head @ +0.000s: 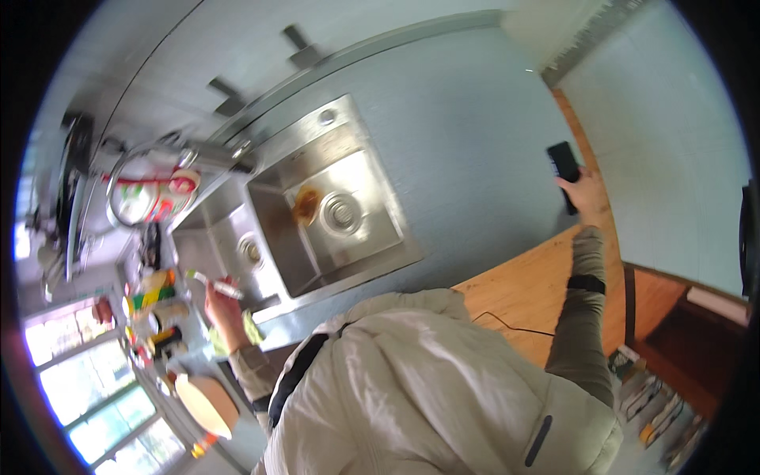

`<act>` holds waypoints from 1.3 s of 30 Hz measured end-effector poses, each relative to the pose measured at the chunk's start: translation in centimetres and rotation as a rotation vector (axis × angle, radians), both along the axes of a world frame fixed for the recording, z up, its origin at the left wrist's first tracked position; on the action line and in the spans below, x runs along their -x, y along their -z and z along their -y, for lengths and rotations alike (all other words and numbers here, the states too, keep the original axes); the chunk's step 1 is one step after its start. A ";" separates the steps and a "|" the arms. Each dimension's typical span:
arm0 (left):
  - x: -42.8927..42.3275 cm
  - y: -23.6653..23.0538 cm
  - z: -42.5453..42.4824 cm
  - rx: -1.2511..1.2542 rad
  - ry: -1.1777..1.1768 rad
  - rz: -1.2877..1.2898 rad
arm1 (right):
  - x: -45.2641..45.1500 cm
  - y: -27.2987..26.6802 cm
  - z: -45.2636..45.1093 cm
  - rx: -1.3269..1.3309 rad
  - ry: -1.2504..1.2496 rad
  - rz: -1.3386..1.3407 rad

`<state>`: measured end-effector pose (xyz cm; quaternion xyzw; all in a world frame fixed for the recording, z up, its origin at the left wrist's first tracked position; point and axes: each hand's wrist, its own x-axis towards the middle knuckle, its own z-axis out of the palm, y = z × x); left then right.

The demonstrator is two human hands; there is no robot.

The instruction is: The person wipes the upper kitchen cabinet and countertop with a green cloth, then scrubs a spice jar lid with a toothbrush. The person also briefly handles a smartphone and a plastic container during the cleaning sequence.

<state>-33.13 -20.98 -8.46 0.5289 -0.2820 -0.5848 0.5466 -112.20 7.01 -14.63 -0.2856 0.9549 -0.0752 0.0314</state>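
My left hand [224, 313] is at the near edge of the smaller sink basin [222, 228]. It grips a slim white object with a green end [227, 289], blurred, perhaps a brush. A light green cloth [254, 329] lies beside that wrist. Far to the right, my right hand [586, 193] grips a black, phone-like object [563, 160] at the right end of the grey countertop [463, 148]. The larger stainless steel basin [368, 202] lies between my hands, with a brown patch [307, 205] near its drain strainer [341, 214].
A faucet [217, 155] rises behind the smaller basin, near a white tub [142, 199] with a red-handled item. Several jars and bottles [151, 300] line the left counter by a cutting board [205, 404]. Wooden panel [522, 285] and a thin cable [513, 325] are at right.
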 end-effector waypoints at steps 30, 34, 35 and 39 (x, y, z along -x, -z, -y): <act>2.6 -1.1 0.4 -0.118 0.039 0.119 | 1.5 -0.6 -0.2 -0.068 -0.022 0.311; 2.8 -1.1 0.3 -0.124 0.039 0.113 | 1.1 -0.7 0.0 -0.061 -0.006 0.273; 2.8 -1.1 0.3 -0.121 0.035 0.098 | 1.0 -0.7 0.1 -0.054 -0.018 0.258; 2.3 -0.7 0.5 -0.102 0.103 0.075 | 0.8 -0.7 0.3 -0.077 -0.019 0.226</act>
